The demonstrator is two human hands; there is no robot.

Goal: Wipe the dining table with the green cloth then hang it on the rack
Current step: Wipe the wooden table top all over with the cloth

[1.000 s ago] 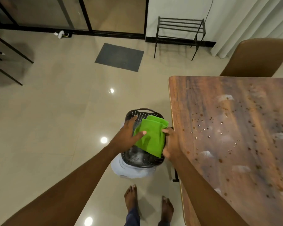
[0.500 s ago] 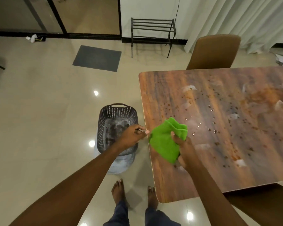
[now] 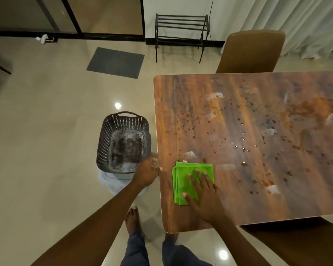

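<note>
**Flat palm on the green cloth at the table's near corner**

Bare feet [image 3: 132, 219] stand on the glossy beige floor just beside the near left corner of the brown wood-grain dining table [image 3: 238, 112]. The folded bright green cloth [image 3: 181, 179] lies flat on that corner of the tabletop. The right hand [image 3: 204, 196] presses on it with straight, spread fingers, palm down, covering the cloth's near right part. The left hand [image 3: 146, 173] is apart from the right, at the table's left edge with loosely bent fingers; it grips nothing that shows.

Just left of that hand, a dark perforated plastic basket [image 3: 108, 139] with a loop handle sits on a pale round object [image 3: 112, 183] on the floor. Its inside shows only a floor mottled dark and whitish.

Beyond the cloth the tabletop carries scattered droplets, brown spots and small whitish scraps [image 3: 213, 96]. A brown padded chair [image 3: 252, 52] stands at the table's far side. A grey floor mat [image 3: 115, 62] lies further left, and the black metal rack [image 3: 181, 29] with horizontal bars stands against the white wall, well apart from the cloth.
</note>
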